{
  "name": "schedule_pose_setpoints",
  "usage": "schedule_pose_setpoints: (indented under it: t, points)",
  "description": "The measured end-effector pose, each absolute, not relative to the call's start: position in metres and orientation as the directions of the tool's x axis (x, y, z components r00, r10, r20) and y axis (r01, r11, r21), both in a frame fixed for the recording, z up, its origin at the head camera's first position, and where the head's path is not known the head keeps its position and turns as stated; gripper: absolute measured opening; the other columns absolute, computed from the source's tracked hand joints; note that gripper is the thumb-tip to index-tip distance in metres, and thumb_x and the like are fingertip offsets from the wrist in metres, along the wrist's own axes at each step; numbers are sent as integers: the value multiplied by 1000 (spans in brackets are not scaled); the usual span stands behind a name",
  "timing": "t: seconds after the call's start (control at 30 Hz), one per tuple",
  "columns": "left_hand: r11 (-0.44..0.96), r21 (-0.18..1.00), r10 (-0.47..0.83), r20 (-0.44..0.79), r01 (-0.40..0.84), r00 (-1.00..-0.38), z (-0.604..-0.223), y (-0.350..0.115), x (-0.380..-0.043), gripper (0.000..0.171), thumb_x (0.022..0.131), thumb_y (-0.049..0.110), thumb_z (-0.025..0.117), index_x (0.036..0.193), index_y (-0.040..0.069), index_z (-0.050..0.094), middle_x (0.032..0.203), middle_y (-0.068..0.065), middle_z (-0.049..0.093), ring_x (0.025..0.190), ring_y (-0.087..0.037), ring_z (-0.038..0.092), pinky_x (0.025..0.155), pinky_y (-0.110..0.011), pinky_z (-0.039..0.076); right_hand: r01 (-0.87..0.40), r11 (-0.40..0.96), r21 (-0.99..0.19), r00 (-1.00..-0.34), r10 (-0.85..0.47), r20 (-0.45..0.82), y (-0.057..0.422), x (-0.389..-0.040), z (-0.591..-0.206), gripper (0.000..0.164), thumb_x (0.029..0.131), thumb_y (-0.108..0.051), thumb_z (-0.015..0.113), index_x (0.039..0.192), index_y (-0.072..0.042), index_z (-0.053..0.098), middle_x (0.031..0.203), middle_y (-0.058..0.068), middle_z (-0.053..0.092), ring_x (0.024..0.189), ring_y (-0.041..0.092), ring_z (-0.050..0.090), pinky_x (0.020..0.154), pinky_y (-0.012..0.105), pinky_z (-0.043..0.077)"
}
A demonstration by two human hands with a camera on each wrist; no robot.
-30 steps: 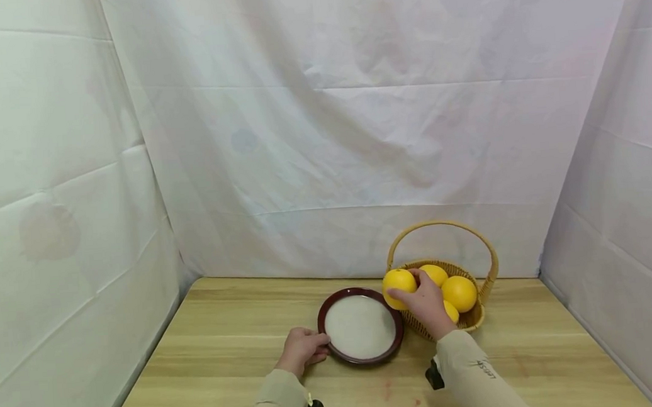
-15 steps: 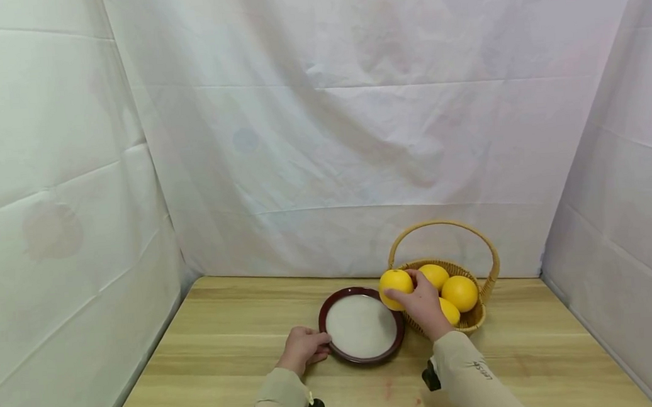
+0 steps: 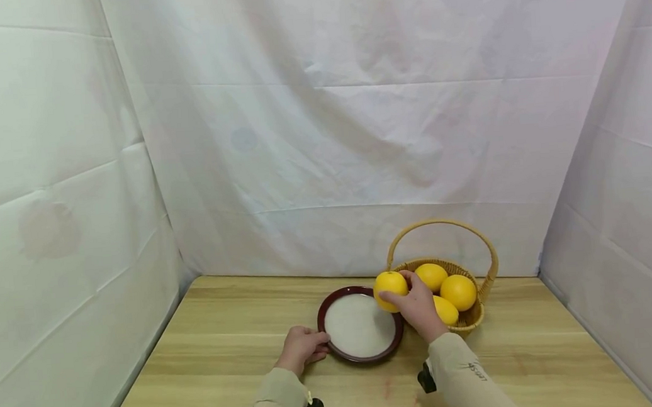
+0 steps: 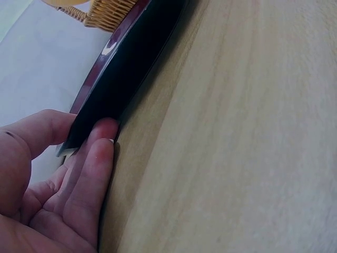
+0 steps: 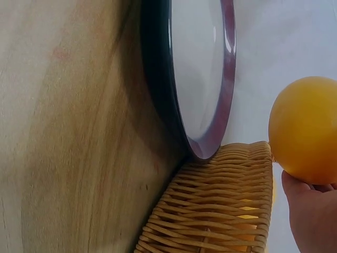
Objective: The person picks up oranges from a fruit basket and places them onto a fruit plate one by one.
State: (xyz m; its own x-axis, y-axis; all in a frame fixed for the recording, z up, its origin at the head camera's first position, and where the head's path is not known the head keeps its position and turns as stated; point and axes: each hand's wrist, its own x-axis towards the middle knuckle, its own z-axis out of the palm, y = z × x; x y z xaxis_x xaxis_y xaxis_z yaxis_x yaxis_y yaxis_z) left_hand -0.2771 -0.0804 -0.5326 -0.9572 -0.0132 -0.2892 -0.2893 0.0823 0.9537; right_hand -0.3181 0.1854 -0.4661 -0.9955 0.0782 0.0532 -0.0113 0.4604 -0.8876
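My right hand grips an orange by its side, held up over the right rim of a plate. That plate is round, pale in the middle with a dark red rim. At its left edge my left hand pinches the rim, thumb on top and fingers beneath, as the left wrist view shows. Several more oranges lie in a wicker basket with a tall handle, right of the plate. In the right wrist view the held orange is apart from the basket.
A wooden table carries everything. White cloth hangs behind it and along both sides. The basket's arched handle rises behind the right hand. Plate and basket stand close together.
My right hand has carried the orange a little to the left, away from the basket and farther over the plate's rim. The left hand stays at the rim.
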Motion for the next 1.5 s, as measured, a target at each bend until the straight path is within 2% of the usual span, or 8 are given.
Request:
schedule_pose_setpoints:
  t: [0.2,0.47,1.03,1.23,1.5]
  points:
    - [78,955,-12,-288,-288,-958,-533,-80,-276,25,87,4,72,105,-13,66,78,-9,71,66,-11,67,64,-27,62,-23,451,-892,-995,72,62,183,-317,-468,80,82,-40,82,144,-8,43,142,16,52,118,32,57,97,47,56]
    - [86,955,-11,-284,-284,-959,-533,-80,-277,24,88,6,72,103,-12,68,80,-11,72,66,-11,67,65,-28,62,-24,427,-904,-996,72,61,179,-315,-468,78,82,-37,84,142,-7,45,140,17,53,118,32,56,99,48,54]
    - [76,956,-15,-283,-283,-959,-535,-79,-278,22,87,5,73,101,-11,68,79,-11,72,65,-12,67,65,-27,62,-3,411,-912,-999,45,24,166,-313,-476,84,82,-40,83,146,-7,42,145,15,50,120,32,55,102,51,52]
    - [78,956,-13,-282,-282,-959,-535,-79,-279,25,87,5,73,104,-12,67,80,-12,72,66,-12,67,65,-28,62,6,414,-910,-999,40,12,162,-313,-480,84,80,-43,84,145,-9,44,145,15,51,119,31,56,100,50,52]
    - [82,954,-21,-288,-288,-958,-532,-79,-277,24,88,4,72,104,-12,65,80,-11,71,66,-12,67,65,-27,62,-1,407,-913,-999,32,15,154,-311,-484,80,80,-38,85,142,-8,46,140,15,53,117,30,56,100,49,53]
